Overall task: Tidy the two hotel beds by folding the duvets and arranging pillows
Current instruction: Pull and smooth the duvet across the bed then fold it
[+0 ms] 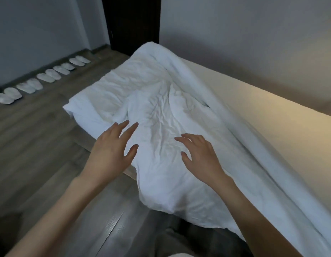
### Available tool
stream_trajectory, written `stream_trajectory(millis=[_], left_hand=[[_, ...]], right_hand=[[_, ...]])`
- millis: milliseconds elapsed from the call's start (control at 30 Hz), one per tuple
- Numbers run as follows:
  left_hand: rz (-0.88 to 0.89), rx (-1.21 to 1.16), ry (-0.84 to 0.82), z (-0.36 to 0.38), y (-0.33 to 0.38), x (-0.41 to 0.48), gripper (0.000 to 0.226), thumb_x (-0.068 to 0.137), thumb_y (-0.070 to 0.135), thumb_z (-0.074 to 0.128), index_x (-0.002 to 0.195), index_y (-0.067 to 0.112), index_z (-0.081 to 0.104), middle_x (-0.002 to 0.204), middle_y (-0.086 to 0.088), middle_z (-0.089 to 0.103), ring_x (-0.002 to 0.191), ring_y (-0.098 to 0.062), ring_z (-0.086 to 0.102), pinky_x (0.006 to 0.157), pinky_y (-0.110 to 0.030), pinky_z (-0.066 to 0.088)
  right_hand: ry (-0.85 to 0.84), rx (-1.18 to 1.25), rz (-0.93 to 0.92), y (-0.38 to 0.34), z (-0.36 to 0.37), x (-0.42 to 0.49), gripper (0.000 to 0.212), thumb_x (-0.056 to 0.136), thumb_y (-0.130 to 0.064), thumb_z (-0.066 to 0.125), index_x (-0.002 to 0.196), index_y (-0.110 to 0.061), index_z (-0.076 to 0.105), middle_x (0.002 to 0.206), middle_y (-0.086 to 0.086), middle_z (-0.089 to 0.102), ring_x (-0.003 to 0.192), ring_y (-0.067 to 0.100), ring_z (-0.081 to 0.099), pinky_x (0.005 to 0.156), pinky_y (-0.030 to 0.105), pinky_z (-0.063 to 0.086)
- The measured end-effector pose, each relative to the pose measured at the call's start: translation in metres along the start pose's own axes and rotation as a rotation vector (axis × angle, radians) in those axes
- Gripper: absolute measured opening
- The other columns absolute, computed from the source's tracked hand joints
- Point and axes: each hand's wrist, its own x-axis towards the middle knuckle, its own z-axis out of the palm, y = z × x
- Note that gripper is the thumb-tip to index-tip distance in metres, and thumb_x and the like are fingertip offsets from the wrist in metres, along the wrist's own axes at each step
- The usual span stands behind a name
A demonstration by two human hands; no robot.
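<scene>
Wood floor (37, 138); rumpled duvet (161, 101) on bed.

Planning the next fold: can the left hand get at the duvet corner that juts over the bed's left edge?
Probably yes. The left hand hovers open above the duvet, holding nothing. Only rumpled fabric lies between it and the corner, though a forward lean may be needed.

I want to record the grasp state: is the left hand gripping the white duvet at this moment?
No, the left hand is held with straight, spread fingers over the duvet and pinches no fabric.
</scene>
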Motion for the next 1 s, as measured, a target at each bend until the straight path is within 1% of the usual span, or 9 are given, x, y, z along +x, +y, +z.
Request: stream_trajectory(millis=[100, 167, 233, 433, 500, 600, 667, 867, 1000], left_hand=[[-0.047, 0.022, 0.056, -0.026, -0.050, 0.014, 0.057, 0.089, 0.037, 0.052, 0.142, 0.018, 0.047, 0.142, -0.012, 0.049, 0.129, -0.037, 0.047, 0.097, -0.050, 0.045], [-0.072, 0.030, 0.078, -0.036, -0.085, 0.026, 0.055, 0.090, 0.029, 0.062, 0.142, 0.017, 0.048, 0.142, -0.013, 0.049, 0.128, -0.037, 0.048, 0.096, -0.051, 0.044], [-0.087, 0.042, 0.073, -0.043, -0.120, 0.042, 0.060, 0.087, 0.025, 0.068, 0.142, 0.017, 0.047, 0.142, -0.014, 0.049, 0.129, -0.038, 0.047, 0.098, -0.054, 0.045], [-0.120, 0.097, 0.039, -0.061, -0.224, 0.108, 0.061, 0.085, 0.023, 0.070, 0.142, 0.016, 0.048, 0.142, -0.015, 0.049, 0.130, -0.040, 0.046, 0.098, -0.056, 0.044], [-0.121, 0.107, 0.020, -0.072, -0.254, 0.134, 0.060, 0.087, 0.025, 0.067, 0.143, 0.018, 0.046, 0.144, -0.013, 0.047, 0.132, -0.039, 0.043, 0.101, -0.055, 0.042], [-0.149, 0.101, -0.001, -0.087, -0.302, 0.166, 0.058, 0.091, 0.029, 0.060, 0.146, 0.022, 0.041, 0.149, -0.006, 0.042, 0.139, -0.031, 0.035, 0.109, -0.051, 0.036], [-0.157, 0.090, -0.007, -0.096, -0.334, 0.183, 0.058, 0.092, 0.030, 0.057, 0.146, 0.024, 0.040, 0.149, -0.004, 0.041, 0.141, -0.028, 0.033, 0.111, -0.050, 0.033], [-0.144, 0.051, -0.013, -0.120, -0.431, 0.233, 0.055, 0.095, 0.035, 0.053, 0.148, 0.026, 0.038, 0.153, -0.003, 0.036, 0.142, -0.030, 0.029, 0.113, -0.048, 0.029], [-0.071, 0.036, -0.054, -0.141, -0.508, 0.264, 0.062, 0.088, 0.045, 0.036, 0.148, 0.026, 0.038, 0.153, -0.003, 0.035, 0.142, -0.030, 0.029, 0.113, -0.048, 0.029]], right_hand=[[-0.012, 0.002, -0.063, -0.041, 0.016, 0.054, 0.045, 0.093, -0.020, 0.055, 0.137, -0.030, 0.050, 0.143, -0.007, 0.045, 0.131, 0.014, 0.036, 0.102, 0.029, 0.026], [-0.023, 0.007, -0.100, -0.065, 0.028, 0.091, 0.045, 0.093, -0.020, 0.054, 0.137, -0.030, 0.049, 0.143, -0.007, 0.044, 0.132, 0.015, 0.035, 0.103, 0.030, 0.026], [-0.034, 0.017, -0.131, -0.086, 0.042, 0.129, 0.046, 0.094, -0.021, 0.053, 0.138, -0.031, 0.048, 0.144, -0.008, 0.043, 0.133, 0.015, 0.035, 0.106, 0.032, 0.026], [-0.053, 0.043, -0.197, -0.138, 0.084, 0.252, 0.045, 0.095, -0.019, 0.052, 0.138, -0.029, 0.048, 0.146, -0.005, 0.043, 0.134, 0.017, 0.035, 0.106, 0.035, 0.027], [-0.057, 0.045, -0.197, -0.154, 0.088, 0.294, 0.045, 0.095, -0.020, 0.052, 0.139, -0.030, 0.048, 0.146, -0.006, 0.043, 0.134, 0.017, 0.035, 0.106, 0.034, 0.027], [-0.062, 0.020, -0.207, -0.182, 0.092, 0.347, 0.045, 0.095, -0.021, 0.052, 0.139, -0.031, 0.048, 0.146, -0.008, 0.042, 0.134, 0.017, 0.035, 0.105, 0.035, 0.028], [-0.050, 0.010, -0.221, -0.203, 0.095, 0.380, 0.045, 0.094, -0.021, 0.053, 0.138, -0.030, 0.049, 0.145, -0.008, 0.043, 0.132, 0.018, 0.036, 0.104, 0.036, 0.030], [-0.030, -0.052, -0.215, -0.269, 0.125, 0.467, 0.044, 0.093, -0.022, 0.053, 0.137, -0.029, 0.050, 0.145, -0.006, 0.044, 0.132, 0.019, 0.038, 0.104, 0.038, 0.032], [0.015, -0.054, -0.132, -0.325, 0.161, 0.513, 0.043, 0.094, -0.024, 0.053, 0.137, -0.030, 0.049, 0.146, -0.007, 0.043, 0.133, 0.018, 0.037, 0.106, 0.037, 0.031]])
